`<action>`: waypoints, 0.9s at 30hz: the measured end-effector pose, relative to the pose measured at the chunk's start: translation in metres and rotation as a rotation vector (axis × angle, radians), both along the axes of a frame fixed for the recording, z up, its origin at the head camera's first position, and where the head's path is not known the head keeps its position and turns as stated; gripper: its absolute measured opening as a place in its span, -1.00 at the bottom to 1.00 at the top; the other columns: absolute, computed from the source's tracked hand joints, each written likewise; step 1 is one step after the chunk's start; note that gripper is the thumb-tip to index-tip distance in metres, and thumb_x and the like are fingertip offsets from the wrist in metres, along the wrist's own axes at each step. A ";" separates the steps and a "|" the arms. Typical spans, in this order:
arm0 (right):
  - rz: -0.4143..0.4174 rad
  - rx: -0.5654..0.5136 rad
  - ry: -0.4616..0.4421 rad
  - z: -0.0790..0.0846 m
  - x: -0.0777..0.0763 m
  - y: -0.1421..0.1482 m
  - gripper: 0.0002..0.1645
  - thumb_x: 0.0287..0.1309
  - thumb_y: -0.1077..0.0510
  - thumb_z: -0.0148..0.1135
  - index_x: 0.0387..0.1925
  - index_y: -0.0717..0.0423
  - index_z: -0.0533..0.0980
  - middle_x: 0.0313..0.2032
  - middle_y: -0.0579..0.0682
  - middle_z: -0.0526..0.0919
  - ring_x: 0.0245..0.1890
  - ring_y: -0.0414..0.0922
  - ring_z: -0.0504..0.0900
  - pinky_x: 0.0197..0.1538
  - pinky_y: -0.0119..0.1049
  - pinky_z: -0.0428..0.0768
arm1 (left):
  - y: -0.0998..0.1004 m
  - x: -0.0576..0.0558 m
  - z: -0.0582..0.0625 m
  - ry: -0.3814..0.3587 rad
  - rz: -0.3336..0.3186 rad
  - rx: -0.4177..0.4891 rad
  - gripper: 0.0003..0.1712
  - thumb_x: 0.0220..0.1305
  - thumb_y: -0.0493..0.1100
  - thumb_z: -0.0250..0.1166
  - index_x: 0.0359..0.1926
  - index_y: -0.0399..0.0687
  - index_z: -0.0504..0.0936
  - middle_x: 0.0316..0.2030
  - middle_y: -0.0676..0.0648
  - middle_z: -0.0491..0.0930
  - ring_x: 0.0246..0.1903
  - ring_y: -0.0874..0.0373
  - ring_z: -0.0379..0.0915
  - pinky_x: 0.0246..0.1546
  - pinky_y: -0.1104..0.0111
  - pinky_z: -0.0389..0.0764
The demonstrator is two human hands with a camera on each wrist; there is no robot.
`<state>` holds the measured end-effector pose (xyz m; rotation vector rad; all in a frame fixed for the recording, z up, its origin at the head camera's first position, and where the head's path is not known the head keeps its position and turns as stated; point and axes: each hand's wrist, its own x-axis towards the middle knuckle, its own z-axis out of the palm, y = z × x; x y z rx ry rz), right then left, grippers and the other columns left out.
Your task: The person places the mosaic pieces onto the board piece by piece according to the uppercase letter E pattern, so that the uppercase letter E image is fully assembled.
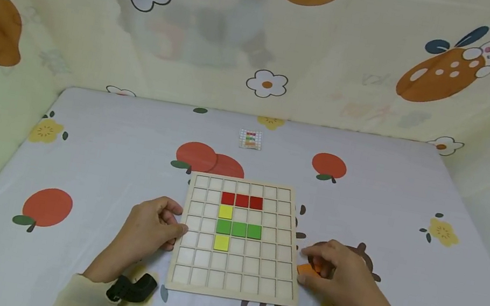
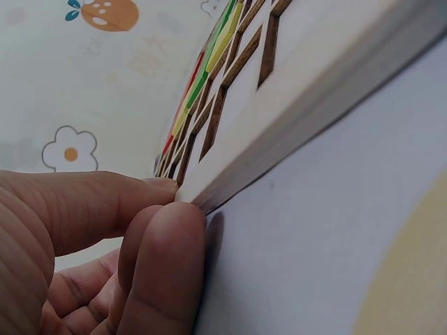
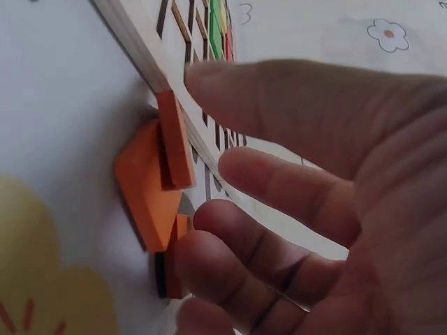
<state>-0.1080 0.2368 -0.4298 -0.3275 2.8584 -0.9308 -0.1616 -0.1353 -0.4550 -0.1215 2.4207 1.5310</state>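
A square wooden grid board (image 1: 232, 293) lies flat on the table, with red tiles (image 1: 242, 200), yellow tiles (image 1: 226, 211) and green tiles (image 1: 238, 229) in some of its cells. At its left edge, my left hand (image 1: 150, 226) pinches the frame between thumb and finger; the left wrist view shows the fingertips (image 2: 171, 227) against the edge. My right hand (image 1: 341, 276) is beside the board's right edge, thumb and fingers apart. Under it, a few orange tiles (image 3: 149, 185) lie overlapping against the frame, partly hidden by the fingers. Whether a fingertip touches them, I cannot tell.
Behind the board lies a small printed card (image 1: 250, 140) with a coloured grid pattern. A patterned cloth (image 1: 126, 154) covers the table, and a printed curtain (image 1: 341, 55) hangs at the back and sides. Dark bands (image 1: 132, 288) are on both wrists.
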 end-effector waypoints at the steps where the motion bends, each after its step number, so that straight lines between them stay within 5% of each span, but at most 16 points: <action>1: 0.011 0.003 -0.007 -0.001 0.001 0.001 -0.52 -0.03 0.08 0.69 -0.02 0.02 0.73 -0.31 -0.18 0.54 -0.37 -0.28 0.42 -0.38 -0.40 0.45 | 0.000 0.000 0.000 0.000 0.000 0.000 -0.66 0.20 -0.35 0.51 -0.03 -0.25 0.61 -0.46 -0.10 0.60 -0.66 0.12 0.56 -0.57 0.38 0.65; 14: 0.039 0.037 -0.066 -0.003 0.004 0.001 -0.65 -0.04 0.26 0.63 -0.15 -0.01 0.76 -0.25 -0.16 0.53 -0.31 -0.25 0.41 -0.32 -0.39 0.48 | -0.001 0.001 -0.001 0.014 -0.010 0.008 -0.67 0.20 -0.36 0.50 -0.05 -0.27 0.61 -0.46 -0.11 0.58 -0.66 0.12 0.55 -0.57 0.38 0.65; 27: 0.059 -0.051 0.037 -0.003 0.002 -0.008 -0.69 -0.02 0.26 0.64 -0.22 0.01 0.70 -0.40 -0.22 0.51 -0.41 -0.32 0.43 -0.38 -0.43 0.51 | -0.001 0.000 -0.002 0.000 -0.002 0.010 -0.68 0.21 -0.35 0.49 -0.04 -0.26 0.61 -0.45 -0.11 0.58 -0.66 0.13 0.55 -0.57 0.39 0.66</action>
